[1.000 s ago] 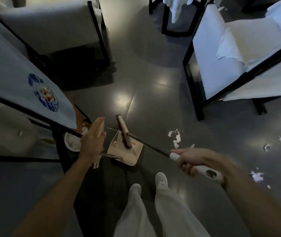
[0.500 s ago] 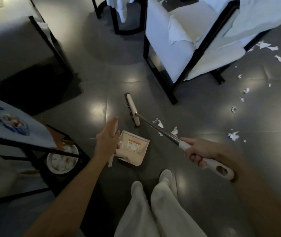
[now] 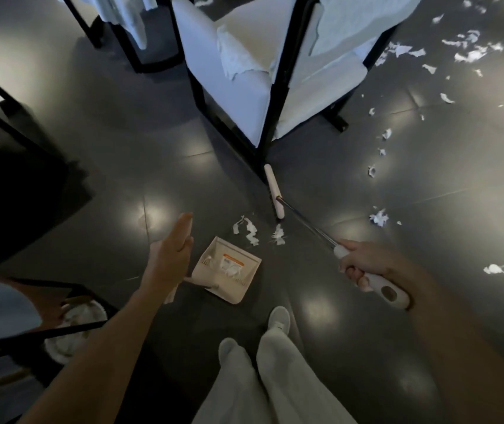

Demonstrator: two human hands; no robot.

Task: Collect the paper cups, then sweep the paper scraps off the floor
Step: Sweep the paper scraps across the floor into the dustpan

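Note:
My right hand (image 3: 364, 264) grips the white handle of a broom. Its white head (image 3: 273, 191) rests on the dark floor at the foot of an armchair. White paper scraps (image 3: 246, 229) lie between the broom head and a beige dustpan (image 3: 226, 276), which sits on the floor with a few scraps in it. My left hand (image 3: 171, 249) holds the dustpan's upright handle, which is mostly hidden beneath the hand. More scraps (image 3: 378, 217) lie to the right, and several others (image 3: 471, 53) are scattered at the far right.
A white armchair with a black frame (image 3: 263, 87) stands just beyond the broom. At lower left, a black-framed table (image 3: 61, 328) stands over a round white container (image 3: 73, 325) with white contents. My feet (image 3: 278, 319) are behind the dustpan.
The view has swung to the right. The broom head has left the dustpan and moved out to the armchair's foot. The dustpan and my left hand moved with me, away from the table.

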